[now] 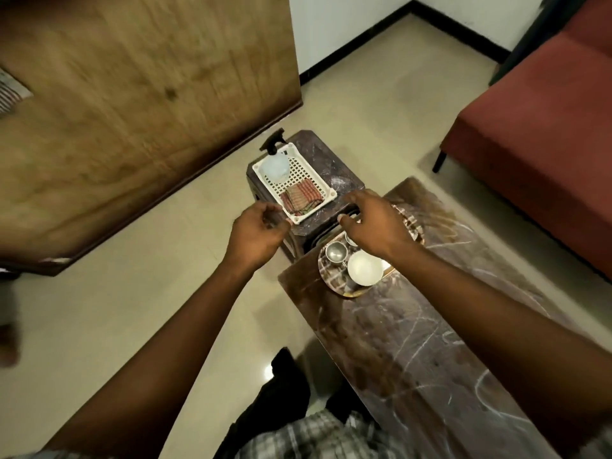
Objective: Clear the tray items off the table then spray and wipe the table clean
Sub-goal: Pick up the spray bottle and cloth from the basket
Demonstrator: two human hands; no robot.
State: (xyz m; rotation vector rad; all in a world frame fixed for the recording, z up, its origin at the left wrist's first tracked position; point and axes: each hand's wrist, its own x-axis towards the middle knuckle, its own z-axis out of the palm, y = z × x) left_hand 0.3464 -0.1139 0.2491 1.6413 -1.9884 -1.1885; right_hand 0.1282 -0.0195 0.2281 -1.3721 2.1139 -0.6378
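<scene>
A dark marbled table (414,326) marked with white scribbles runs from the centre to the lower right. At its far end lies an oval tray (334,279) holding a white bowl (364,268) and a small steel cup (335,252); a second cup is half hidden under my right hand. My right hand (374,226) hovers over the tray's far part, fingers spread, holding nothing. My left hand (258,233) is beside the table's left, near the white basket (311,173), fingers loosely curled and empty. The basket holds a spray bottle (275,160) and a folded checked cloth (301,197).
The basket rests on a small dark stool (334,164) just beyond the table's end. A wooden door or panel (132,111) fills the upper left. A red sofa (546,127) stands at the right. Pale floor tiles lie between them.
</scene>
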